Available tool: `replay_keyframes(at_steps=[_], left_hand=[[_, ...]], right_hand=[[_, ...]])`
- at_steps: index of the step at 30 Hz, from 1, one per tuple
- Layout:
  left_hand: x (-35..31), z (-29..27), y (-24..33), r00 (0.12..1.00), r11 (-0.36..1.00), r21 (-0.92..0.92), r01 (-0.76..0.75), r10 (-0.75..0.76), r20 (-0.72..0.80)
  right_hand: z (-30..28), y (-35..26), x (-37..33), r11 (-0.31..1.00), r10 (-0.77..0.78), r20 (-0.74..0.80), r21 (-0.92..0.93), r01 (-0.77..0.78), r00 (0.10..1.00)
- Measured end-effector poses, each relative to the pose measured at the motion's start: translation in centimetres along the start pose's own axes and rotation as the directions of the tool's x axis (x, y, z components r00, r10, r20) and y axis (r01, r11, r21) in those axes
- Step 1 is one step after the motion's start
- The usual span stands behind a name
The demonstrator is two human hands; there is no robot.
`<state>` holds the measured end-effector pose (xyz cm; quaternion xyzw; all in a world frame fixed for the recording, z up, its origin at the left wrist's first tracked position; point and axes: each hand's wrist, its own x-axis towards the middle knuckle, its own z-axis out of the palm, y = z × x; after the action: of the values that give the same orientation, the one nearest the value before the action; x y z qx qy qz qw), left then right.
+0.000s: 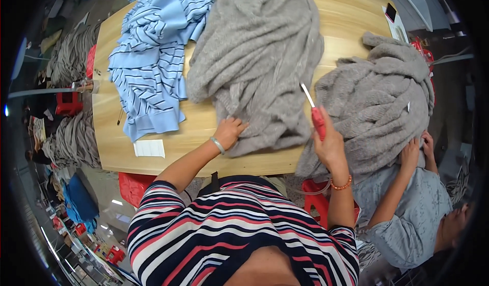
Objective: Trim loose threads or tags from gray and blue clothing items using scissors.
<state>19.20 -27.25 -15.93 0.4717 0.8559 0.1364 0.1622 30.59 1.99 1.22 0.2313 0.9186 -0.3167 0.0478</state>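
Note:
A heap of grey fuzzy knit fabric point(260, 46) lies in folds across the middle of the table in front of me. My left hand point(230, 132) is at its near left edge, fingers curled onto the knit. My right hand point(330, 146) is wrapped round a red-handled tool point(318, 122) with a slim pale metal shaft. The tool is held up over the right side of the heap, its shaft aimed away and to the left; its exact kind cannot be made out. I cannot tell whether the tip touches the knit.
Blue striped knit fabric point(158, 57) and a white paper slip point(149, 148) lie at left. Close on my right, a co-worker's hands point(410, 156) rest at another grey knit heap point(377, 100). A phone point(390, 12) lies far right. Red stools point(135, 186) stand below the wooden table point(114, 151).

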Motion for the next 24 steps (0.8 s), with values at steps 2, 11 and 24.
replay_keyframes(at_steps=[2,11,24], left_hand=[[-2.4,-1.8,-0.7,0.965,0.991,-0.121,0.056,-0.023,0.260],[-2.2,-10.2,-5.5,0.808,0.923,0.124,0.365,-0.248,-0.534],[-2.1,-11.1,-1.7,0.966,0.281,-0.924,0.259,-0.063,0.251]], right_hand=[[2.3,-0.2,0.1,0.998,-0.041,0.086,-0.037,0.044,0.995],[5.0,-3.5,0.8,0.998,-0.003,0.143,-0.057,0.012,0.990],[2.2,-2.7,-0.5,0.998,0.062,-0.123,0.015,-0.060,0.990]])
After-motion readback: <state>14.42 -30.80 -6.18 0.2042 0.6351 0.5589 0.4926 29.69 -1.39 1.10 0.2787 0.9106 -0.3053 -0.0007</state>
